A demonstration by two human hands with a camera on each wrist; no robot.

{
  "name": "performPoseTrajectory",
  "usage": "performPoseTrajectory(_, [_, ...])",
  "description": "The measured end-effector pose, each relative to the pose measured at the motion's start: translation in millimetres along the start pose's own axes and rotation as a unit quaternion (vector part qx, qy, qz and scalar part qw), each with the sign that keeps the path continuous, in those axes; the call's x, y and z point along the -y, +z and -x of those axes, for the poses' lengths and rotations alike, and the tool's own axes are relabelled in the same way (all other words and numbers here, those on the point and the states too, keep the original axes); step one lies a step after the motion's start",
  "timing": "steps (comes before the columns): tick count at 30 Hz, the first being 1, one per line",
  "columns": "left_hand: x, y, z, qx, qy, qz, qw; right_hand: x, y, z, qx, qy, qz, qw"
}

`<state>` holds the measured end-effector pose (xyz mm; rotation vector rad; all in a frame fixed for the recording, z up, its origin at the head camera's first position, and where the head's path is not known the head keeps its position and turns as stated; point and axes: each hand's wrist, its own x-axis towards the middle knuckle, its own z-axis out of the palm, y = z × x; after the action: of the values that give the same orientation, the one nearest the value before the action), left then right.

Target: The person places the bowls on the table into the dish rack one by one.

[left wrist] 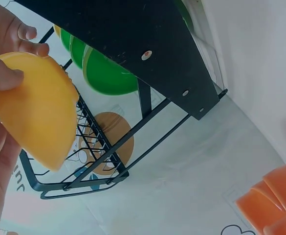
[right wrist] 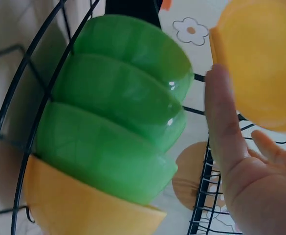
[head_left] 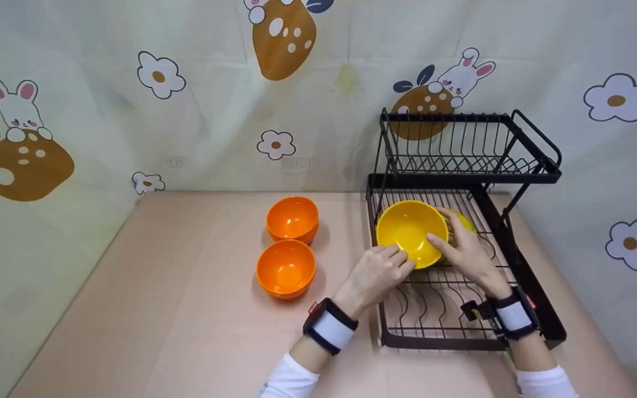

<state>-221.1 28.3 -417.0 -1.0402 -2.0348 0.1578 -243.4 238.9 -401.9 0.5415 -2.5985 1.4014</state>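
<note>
The fingers [right wrist: 222,112] touch a yellow bowl [right wrist: 262,63] near three overlapping green bowls [right wrist: 121,100] and another yellow bowl [right wrist: 86,203].

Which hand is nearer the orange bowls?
Left. The left hand holds the yellow bowl, right of the orange bowls; the right hand holds it from farther right.

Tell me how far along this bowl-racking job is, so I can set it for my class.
Done, it seems: green bowls and one yellow bowl sit in the black rack.
In hand: another yellow bowl, gripped by the left hand with the right hand at its side, not yet among the racked ones.
Probably left: the orange bowls, standing on the table in two stacks beside the rack.
</note>
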Motion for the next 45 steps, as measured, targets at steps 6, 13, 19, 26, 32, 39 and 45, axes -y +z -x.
performPoseTrajectory(6, [-1.3,-1.3,-0.4,-0.014,0.012,0.004,0.9998,2,0,-0.4,0.007,0.023,-0.046,0.9987])
performPoseTrajectory(13, [-2.5,-0.4,-1.1,-0.022,0.03,0.017,0.9992,7,-2,2.6,0.022,0.078,-0.098,0.9919])
performPoseTrajectory(19, [-2.1,-1.0,-2.1,-0.027,0.043,0.031,0.9982,7,-3,3.3,0.023,0.1,-0.113,0.9883])
performPoseTrajectory(26, [-2.8,-0.6,-4.8,-0.046,0.045,0.044,0.997,7,-5,3.4,-0.005,0.104,-0.137,0.9851])
performPoseTrajectory(32, [-1.5,-0.1,-4.4,-0.061,0.015,0.057,0.9964,3,-20,4.4,-0.024,0.099,-0.104,0.9893])
performPoseTrajectory(39, [-0.7,1.5,0.4,0.041,-0.097,0.067,0.9921,-6,-42,3.5,-0.074,0.087,-0.068,0.9911])
performPoseTrajectory(45, [-2.4,2.4,5.7,0.174,-0.187,0.068,0.9644,-13,-58,5.7,-0.105,0.11,0.003,0.9883])
